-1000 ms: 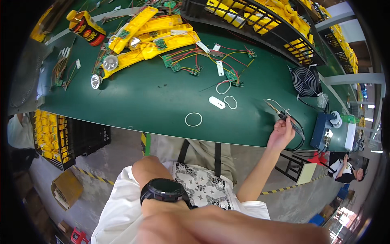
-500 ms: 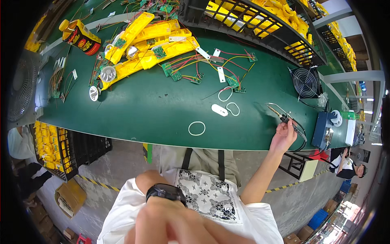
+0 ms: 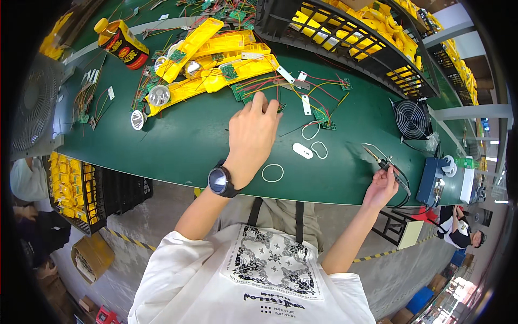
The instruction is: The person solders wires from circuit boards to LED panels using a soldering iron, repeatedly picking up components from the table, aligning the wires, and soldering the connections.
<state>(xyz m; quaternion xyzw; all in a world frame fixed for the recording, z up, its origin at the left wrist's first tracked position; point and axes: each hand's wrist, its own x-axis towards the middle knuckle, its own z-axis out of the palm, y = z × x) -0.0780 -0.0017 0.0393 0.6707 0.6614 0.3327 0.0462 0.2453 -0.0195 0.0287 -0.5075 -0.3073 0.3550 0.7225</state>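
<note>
My left hand, with a black watch on its wrist, reaches over the table to the near edge of a cluster of green circuit boards with red and yellow wires. Its fingers curl down among the boards, and the back of the hand hides whatever lies in the fingertips. At the right, my right hand grips a soldering iron with its tip pointing up and left. Between the hands lie a white oval piece and several pale loops.
Yellow lamp housings with round reflectors are heaped at the back left, beside a bottle. A black crate of yellow parts stands behind. To the right are a small fan and a blue soldering station.
My left hand has moved from close to my chest up to the circuit boards. The right hand keeps hold of the soldering iron. The whole view has shifted slightly.
</note>
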